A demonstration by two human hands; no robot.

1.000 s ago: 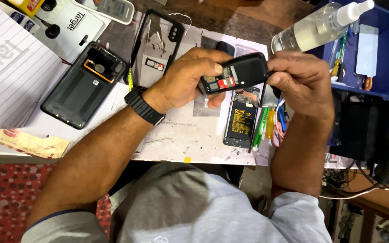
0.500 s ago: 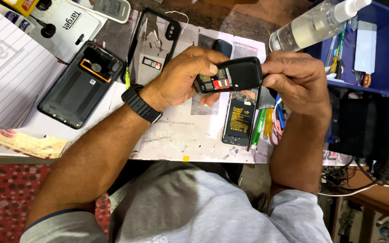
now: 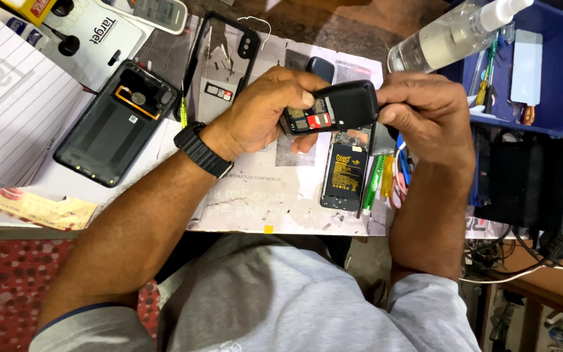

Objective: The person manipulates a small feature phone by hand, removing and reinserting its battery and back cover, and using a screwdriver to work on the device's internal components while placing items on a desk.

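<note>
One small black phone (image 3: 333,107) with its back open is being held above the worktable (image 3: 255,202), near the centre of the view, between two hands. The left hand (image 3: 265,111), wearing one black wristwatch (image 3: 202,150), is grasping the phone's end from 9 o'clock, thumb pressing at the open card slots. The right hand (image 3: 428,107) is gripping the other end from 3 o'clock.

Lying around it: one black battery (image 3: 345,176) at 6 o'clock, one dark phone back cover (image 3: 113,124) at 9 o'clock, one empty black phone case (image 3: 219,62) at 10 o'clock, and one clear spray bottle (image 3: 454,32) leaning on one blue tray (image 3: 555,39) at 2 o'clock.

Compared with half a second ago, the phone is sitting slightly lower and more level, and the left thumb is lying further over the slots.
</note>
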